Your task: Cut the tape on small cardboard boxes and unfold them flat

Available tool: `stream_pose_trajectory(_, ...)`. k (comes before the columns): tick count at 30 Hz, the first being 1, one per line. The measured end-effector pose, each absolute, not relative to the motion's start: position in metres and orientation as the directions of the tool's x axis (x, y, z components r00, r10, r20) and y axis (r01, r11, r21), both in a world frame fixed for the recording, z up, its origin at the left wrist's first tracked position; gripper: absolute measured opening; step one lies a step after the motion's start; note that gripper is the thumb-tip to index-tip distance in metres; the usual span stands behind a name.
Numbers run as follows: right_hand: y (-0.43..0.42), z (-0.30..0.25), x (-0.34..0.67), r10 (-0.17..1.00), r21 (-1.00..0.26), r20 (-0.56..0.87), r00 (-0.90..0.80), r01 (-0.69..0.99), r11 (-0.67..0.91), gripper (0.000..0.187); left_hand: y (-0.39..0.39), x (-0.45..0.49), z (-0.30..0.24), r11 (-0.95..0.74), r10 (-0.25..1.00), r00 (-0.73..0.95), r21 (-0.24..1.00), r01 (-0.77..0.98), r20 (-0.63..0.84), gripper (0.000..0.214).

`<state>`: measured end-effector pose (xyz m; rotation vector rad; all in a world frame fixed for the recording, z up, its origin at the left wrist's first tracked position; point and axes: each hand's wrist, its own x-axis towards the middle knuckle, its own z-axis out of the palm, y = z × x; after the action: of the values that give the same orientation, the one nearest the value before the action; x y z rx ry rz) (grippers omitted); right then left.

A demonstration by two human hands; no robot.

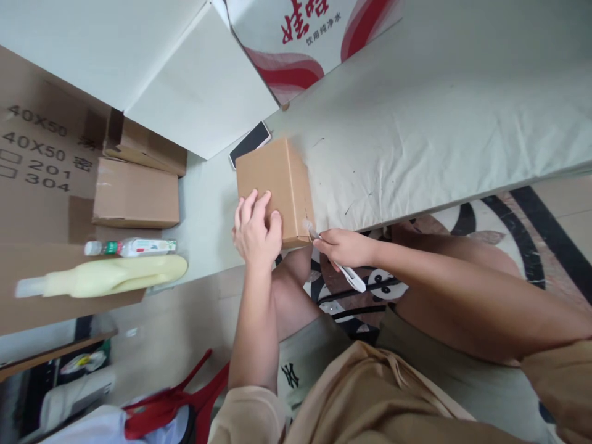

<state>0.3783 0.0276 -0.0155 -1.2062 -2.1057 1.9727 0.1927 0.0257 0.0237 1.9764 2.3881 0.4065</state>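
A small brown cardboard box (276, 182) stands near the front edge of a table covered in pale cloth (416, 123). My left hand (255, 231) lies on top of the box, fingers together and pressing down on its near end. My right hand (345, 248) is closed around a white utility knife (350, 277), its tip touching the box's lower right corner. A black phone (250, 143) lies just behind the box.
White cartons (203, 86) and a red-printed water carton (300, 43) stand at the back. Left are small brown boxes (136, 194), a large flat cardboard sheet (32, 185), a clear bottle (132, 247) and a pale yellow jug (115, 275). A red chair (185, 401) is below.
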Motion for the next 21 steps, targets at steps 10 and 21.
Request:
stream_pose_trajectory(10,0.026,-0.0176,0.3757,0.565,-0.87,-0.448,-0.693,0.483,-0.097,0.047,0.0256,0.1896,0.0222,0.126,0.969,-0.17,0.234,0.964,0.177,0.044)
stream_pose_trajectory(21,0.0278,-0.0207,0.3738,0.591,-0.876,-0.43,-0.682,0.474,-0.09,0.047,0.0251,0.1908,0.0223,0.127,0.97,-0.17,0.231,0.965,0.175,0.044)
